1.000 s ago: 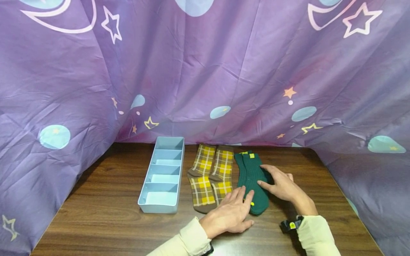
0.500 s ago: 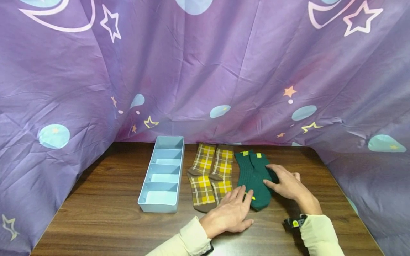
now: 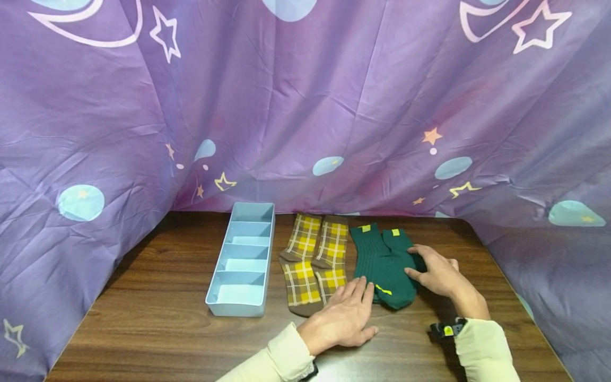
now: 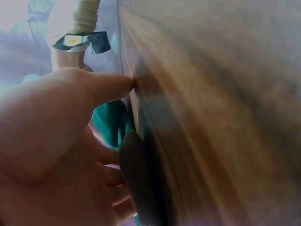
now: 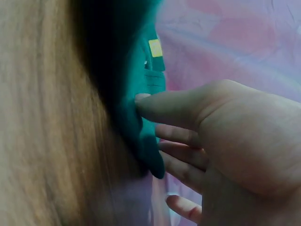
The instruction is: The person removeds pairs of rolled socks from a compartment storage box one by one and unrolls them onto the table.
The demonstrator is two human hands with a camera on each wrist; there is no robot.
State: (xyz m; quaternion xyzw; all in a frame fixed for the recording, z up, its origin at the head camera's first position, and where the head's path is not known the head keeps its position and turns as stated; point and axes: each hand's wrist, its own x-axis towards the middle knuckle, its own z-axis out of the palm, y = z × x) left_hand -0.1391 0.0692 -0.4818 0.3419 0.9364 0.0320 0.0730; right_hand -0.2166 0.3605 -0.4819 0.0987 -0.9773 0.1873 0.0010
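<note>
Two dark green ribbed socks, each with a yellow tag at the cuff, lie flat on the table. The right one partly overlaps the left one. At the outer edge of the right sock, my right hand pinches the fabric; the right wrist view has the thumb on the green cloth and fingers behind it. My left hand lies palm down with fingers extended, its fingertips at the left green sock and over the lower part of a yellow-and-brown plaid sock. Another plaid sock lies left of that.
A light blue organizer box with several compartments stands left of the plaid socks. The brown wooden table meets a purple curtain with stars and moons at the back and sides.
My right hand has shifted to the right with the upper green sock, spreading it off the other so more of both shows. The left hand stays in place.
</note>
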